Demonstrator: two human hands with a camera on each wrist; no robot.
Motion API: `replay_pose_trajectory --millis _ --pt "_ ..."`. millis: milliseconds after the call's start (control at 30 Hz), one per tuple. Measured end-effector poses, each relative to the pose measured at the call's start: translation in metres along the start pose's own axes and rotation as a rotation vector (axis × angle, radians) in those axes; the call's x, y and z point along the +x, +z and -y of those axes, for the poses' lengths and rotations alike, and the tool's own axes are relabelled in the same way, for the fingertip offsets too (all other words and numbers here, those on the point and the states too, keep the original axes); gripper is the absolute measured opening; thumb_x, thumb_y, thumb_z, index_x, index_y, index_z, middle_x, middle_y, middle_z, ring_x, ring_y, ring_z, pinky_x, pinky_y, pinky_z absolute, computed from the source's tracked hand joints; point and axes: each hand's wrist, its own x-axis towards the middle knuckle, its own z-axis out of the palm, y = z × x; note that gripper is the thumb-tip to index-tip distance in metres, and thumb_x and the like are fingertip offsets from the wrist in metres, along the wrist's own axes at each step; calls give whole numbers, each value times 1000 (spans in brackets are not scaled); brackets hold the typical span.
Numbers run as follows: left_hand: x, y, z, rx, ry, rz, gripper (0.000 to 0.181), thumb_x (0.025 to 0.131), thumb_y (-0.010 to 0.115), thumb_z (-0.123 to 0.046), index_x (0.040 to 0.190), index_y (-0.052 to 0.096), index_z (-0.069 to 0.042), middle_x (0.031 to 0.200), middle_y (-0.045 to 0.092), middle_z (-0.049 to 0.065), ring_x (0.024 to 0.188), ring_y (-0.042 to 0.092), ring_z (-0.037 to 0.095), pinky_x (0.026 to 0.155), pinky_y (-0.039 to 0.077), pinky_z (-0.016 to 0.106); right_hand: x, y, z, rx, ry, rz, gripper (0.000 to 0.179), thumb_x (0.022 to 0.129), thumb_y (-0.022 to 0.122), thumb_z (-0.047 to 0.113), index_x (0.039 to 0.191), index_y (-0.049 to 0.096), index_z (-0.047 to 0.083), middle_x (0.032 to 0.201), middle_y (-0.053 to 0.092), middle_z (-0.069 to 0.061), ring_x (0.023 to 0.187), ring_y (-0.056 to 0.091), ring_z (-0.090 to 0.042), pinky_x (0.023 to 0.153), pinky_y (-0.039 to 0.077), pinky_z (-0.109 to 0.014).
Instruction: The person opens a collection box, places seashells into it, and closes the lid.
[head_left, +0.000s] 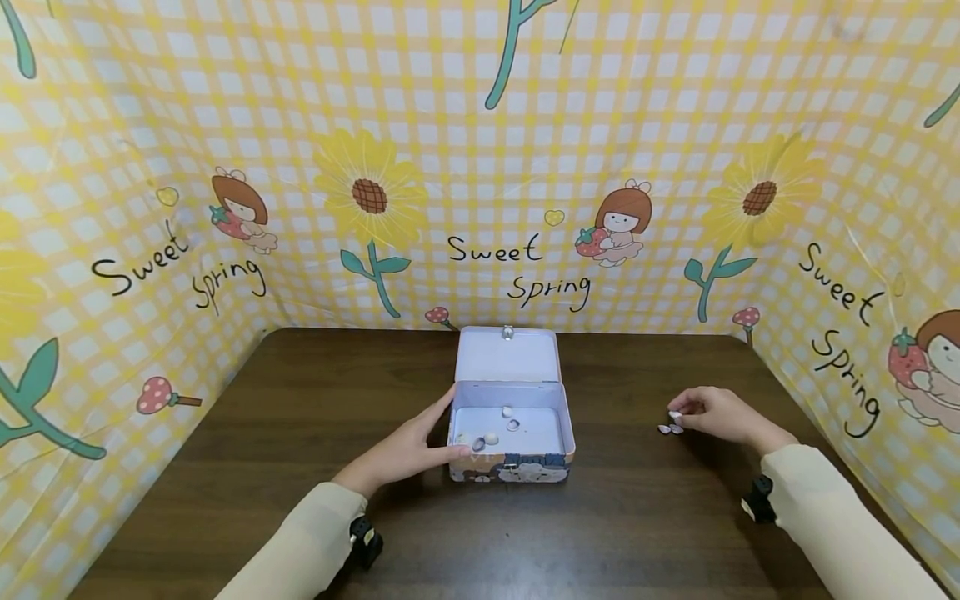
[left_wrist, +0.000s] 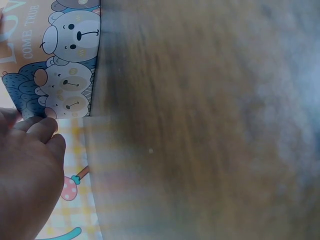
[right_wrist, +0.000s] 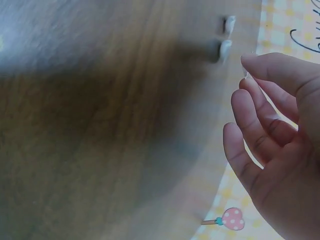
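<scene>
An open tin box (head_left: 566, 425) with bear pictures on its front stands mid-table, lid tilted back. Inside lie several small shells (head_left: 513, 425), some whitish, some darker. My left hand (head_left: 408, 450) holds the box at its left side, thumb at the front rim and fingers along the left wall. In the left wrist view, curled fingers (left_wrist: 42, 130) meet the box's printed side. Off to the right, my right hand (head_left: 720, 414) pinches a small pale shell (head_left: 675, 415) between thumb and fingertips. Just below it, two more shells (head_left: 664, 429) lie on the table.
The dark wooden table (head_left: 510, 542) ends at a yellow checked cloth (head_left: 645, 300) that hangs behind it and along both sides. The box's raised lid (head_left: 507, 357) stands close to the back edge. Black wrist cameras (head_left: 757, 500) sit on the sleeves.
</scene>
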Motion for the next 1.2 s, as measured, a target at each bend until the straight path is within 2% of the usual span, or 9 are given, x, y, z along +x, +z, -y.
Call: replay_pose_trajectory --millis 133,533,833,967,1200 --pt "0 0 -1 -8 -3 7 102 91 72 -48 163 2 -30 166 5 -5 151 11 23 115 20 58 3 -3 8 -23 -32 -20 20 94 72 16 108 72 3 95 71 2 80 62 -12 68 51 -33" --pt "0 0 -1 -4 17 -6 100 93 72 -43 163 3 -27 167 7 3 151 11 27 115 20 60 12 -8 40 -21 -113 -36 19 95 71 16 110 71 4 96 69 4 81 62 -10 71 51 -32" --pt "-1 1 -2 -6 -1 9 101 92 73 -44 163 2 -29 167 6 -2 151 11 24 115 21 57 20 -4 69 12 -182 -42 15 94 72 13 107 72 7 94 69 5 80 62 -10 70 52 -30" --pt "-1 1 -1 -11 6 5 101 92 73 -44 163 3 -28 167 6 -2 150 11 23 115 20 57 26 -2 81 31 -227 -42 14 93 73 12 107 72 8 93 69 5 83 64 -12 75 54 -31" --pt "0 0 -1 -4 23 2 101 92 72 -45 163 3 -25 168 6 4 151 11 27 114 21 60 36 4 104 34 -325 -40 14 92 74 10 106 73 10 96 68 4 86 65 -13 78 55 -33"
